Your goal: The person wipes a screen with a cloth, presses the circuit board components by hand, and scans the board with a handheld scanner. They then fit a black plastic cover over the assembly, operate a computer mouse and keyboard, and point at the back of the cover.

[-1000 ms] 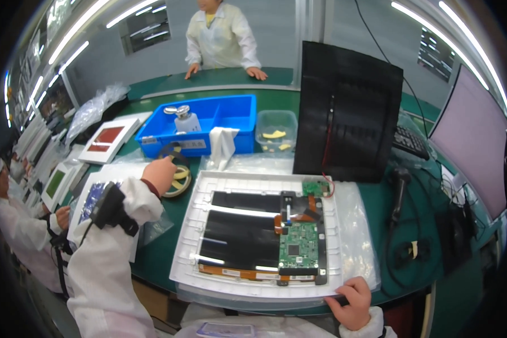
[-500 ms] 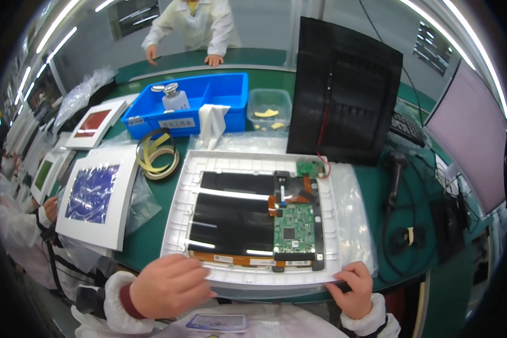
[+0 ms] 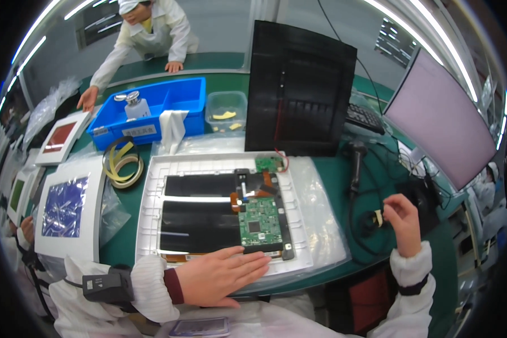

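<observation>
A white-framed display panel (image 3: 143, 225) lies with its back up on the table, with dark screen backing (image 3: 197, 225) and a green circuit board (image 3: 259, 219) showing. My left hand (image 3: 219, 276) is spread over its near edge, fingers straight and pointing right, just below the board; whether it presses on the panel I cannot tell. Off to the right, my right hand (image 3: 404, 222) is raised with loosely bent fingers and nothing visible in them. Closest to those fingertips is a dark coiled item (image 3: 368, 223) with a pale yellow piece (image 3: 379, 218).
Behind the panel stand a black upright panel (image 3: 298, 90), a blue divided bin (image 3: 146, 127) and a clear tub (image 3: 226, 107). Tape rolls (image 3: 121, 172) and framed displays (image 3: 67, 211) lie left. A handheld scanner (image 3: 356, 163), keyboard (image 3: 366, 118) and monitor (image 3: 442, 121) are right. A co-worker (image 3: 152, 34) reaches from across.
My right hand has left the panel's near right corner and moved right and up. My left hand has slid right along the near edge and flattened. The co-worker's arm stretches further left.
</observation>
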Demonstrator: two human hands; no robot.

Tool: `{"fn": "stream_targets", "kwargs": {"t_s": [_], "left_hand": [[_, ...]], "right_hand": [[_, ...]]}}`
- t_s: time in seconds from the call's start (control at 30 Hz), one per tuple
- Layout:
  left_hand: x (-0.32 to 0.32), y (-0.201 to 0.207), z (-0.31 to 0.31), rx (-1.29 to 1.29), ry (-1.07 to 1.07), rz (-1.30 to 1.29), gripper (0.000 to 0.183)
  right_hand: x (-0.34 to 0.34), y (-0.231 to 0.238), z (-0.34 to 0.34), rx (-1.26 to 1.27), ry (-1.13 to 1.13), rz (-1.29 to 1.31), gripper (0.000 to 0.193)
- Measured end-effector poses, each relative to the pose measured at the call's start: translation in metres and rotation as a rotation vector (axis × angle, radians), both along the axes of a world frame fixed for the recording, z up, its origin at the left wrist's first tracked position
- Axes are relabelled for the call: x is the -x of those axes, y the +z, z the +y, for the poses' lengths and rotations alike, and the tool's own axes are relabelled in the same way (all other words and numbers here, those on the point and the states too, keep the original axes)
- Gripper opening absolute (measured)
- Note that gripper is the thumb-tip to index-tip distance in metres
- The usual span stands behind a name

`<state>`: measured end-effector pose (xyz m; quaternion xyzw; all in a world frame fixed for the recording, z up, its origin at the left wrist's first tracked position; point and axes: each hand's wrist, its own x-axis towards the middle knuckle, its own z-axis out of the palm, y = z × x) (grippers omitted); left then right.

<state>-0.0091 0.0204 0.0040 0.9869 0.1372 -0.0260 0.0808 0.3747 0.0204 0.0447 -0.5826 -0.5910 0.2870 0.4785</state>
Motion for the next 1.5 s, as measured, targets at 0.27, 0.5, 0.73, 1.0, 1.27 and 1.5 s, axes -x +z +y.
{"fn": "stream_targets", "kwargs": {"t_s": [0.27, 0.5, 0.73, 1.0, 1.27, 1.5], "left_hand": [[-0.009, -0.007, 0.003, 0.07, 0.053, -0.082, 0.077], [-0.02, -0.025, 0.004, 0.107, 0.041, -0.167, 0.079], [-0.019, -0.029, -0.012, 0.078, 0.055, -0.27, 0.07], [-0.005, 0.008, -0.053, 0.177, 0.158, -0.52, 0.05], [-0.002, 0.015, -0.025, 1.28, 0.116, -1.841, 0.037], [-0.017, 0.008, -0.018, 1.512, -0.014, -2.027, 0.031]], "right_hand": [[-0.035, -0.034, 0.096, 0.144, -0.104, 0.141, 0.024], [-0.073, -0.085, 0.144, 0.257, -0.271, 0.158, 0.039], [-0.058, -0.091, 0.155, 0.353, -0.222, 0.135, 0.049], [0.007, -0.041, 0.107, -0.197, -0.26, 0.056, 0.034], [0.185, -0.021, -0.033, -0.29, 0.81, -0.285, 0.032], [0.233, -0.052, -0.06, -0.4, 0.872, -0.235, 0.029]]}}
